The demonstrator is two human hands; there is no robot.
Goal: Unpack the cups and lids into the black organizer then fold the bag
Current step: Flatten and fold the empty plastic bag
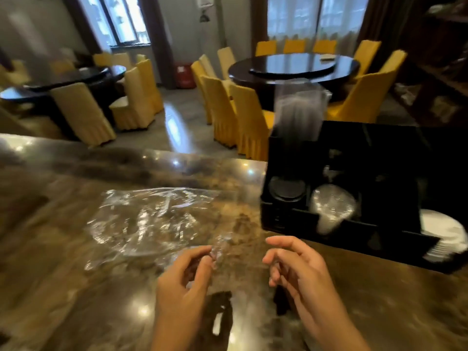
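Observation:
A clear plastic bag point(152, 224) lies flat and crumpled on the brown marble counter point(63, 274). My left hand point(184, 277) pinches the bag's near right corner between thumb and forefinger. My right hand point(298, 267) hovers just right of it, fingers loosely curled, holding nothing. The black organizer point(342, 239) stands at the right on the counter. A tall stack of clear cups point(298, 110) rises from its back left slot. Clear lids point(331, 206) fill a front slot, with a dark round lid point(287, 188) in the slot to their left.
A stack of white plates point(445, 236) sits behind the organizer's right end. Beyond the counter's far edge are round dark dining tables point(293, 67) with yellow-covered chairs point(248, 120). The frame is motion-blurred.

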